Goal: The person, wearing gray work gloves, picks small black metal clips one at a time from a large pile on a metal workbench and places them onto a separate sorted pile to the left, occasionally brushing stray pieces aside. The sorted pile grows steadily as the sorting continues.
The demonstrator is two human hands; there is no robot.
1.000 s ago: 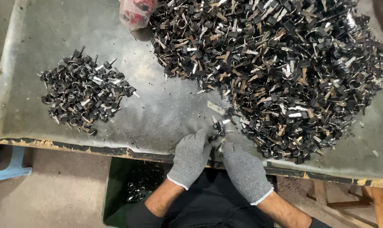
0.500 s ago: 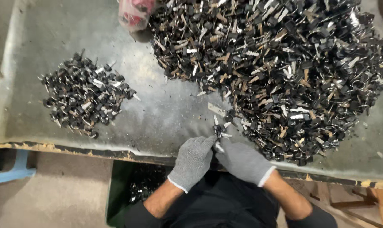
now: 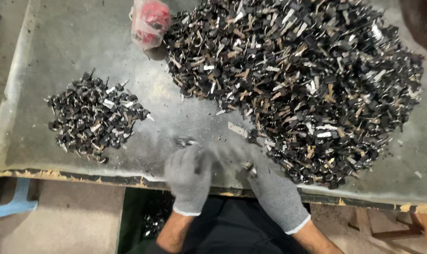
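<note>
Head view: blurred left hand (image 3: 189, 175) gripping small metal part (image 3: 185, 141); right hand (image 3: 270, 190) pinching another piece (image 3: 249, 168), lower centre of counter (image 3: 82, 56).

One package showed: a small clear plastic bag (image 3: 150, 21) with red contents. It lay crumpled at the far edge of the grey surface (image 3: 82, 51), touching the big heap of dark metal parts (image 3: 298, 80).

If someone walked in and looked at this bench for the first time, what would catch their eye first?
First, the huge heap of small black and metal parts covering the right and upper part of the grey table. Next, the much smaller pile lying apart on the left, and a red thing in a clear bag at the top. At the near edge, the left hand and right hand, in grey gloves, appear blurred.
</note>
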